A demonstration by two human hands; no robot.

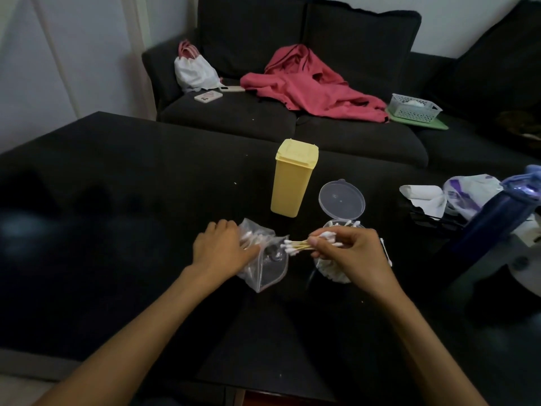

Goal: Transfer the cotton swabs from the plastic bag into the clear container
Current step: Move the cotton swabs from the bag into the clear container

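A clear plastic zip bag (268, 266) lies on the black table (117, 200) with my left hand (222, 250) pressing on its left side; some cotton swabs still show inside it. My right hand (348, 253) pinches a bundle of wooden-stemmed cotton swabs (295, 247), held level, with their white tips just outside the bag's mouth. Behind and under my right hand stands the clear round container (328, 266), partly hidden, with several swabs in it. Its hinged lid (342, 202) stands open at the back.
A tall yellow plastic box (292, 177) stands just behind the bag. At the right sit a dark blue bottle (494, 218), crumpled paper and a plastic bag (465, 194). A dark sofa behind holds a red garment (310, 83), a phone and a basket.
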